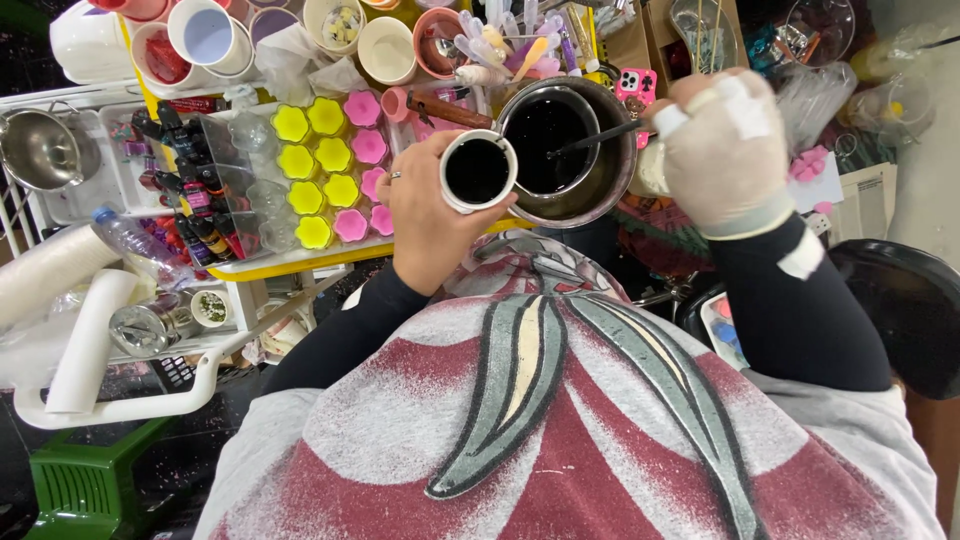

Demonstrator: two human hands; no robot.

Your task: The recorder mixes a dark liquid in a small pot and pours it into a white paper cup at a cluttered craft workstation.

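Seven yellow flower-shaped moulds (318, 160) and five pink flower-shaped moulds (366, 148) sit on the tray. There is one metal pot (600, 175) of dark liquid, one small white cup (478, 171), and one clear plastic bottle (135, 240). One metal bowl (42, 150) stands at the left.

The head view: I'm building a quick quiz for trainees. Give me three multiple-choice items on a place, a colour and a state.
1. Where is the small white cup?
A. in the left hand, beside the metal pot
B. on the floor
C. inside a flower mould

2. What colours are the flower moulds?
A. blue and green
B. yellow and pink
C. all white

3. What does the cup contain?
A. nothing
B. dry powder
C. dark liquid

Answers: 1 A, fingers wrap the cup at the pot's rim. 2 B, yellow and pink rows. 3 C, its surface looks black and glossy.
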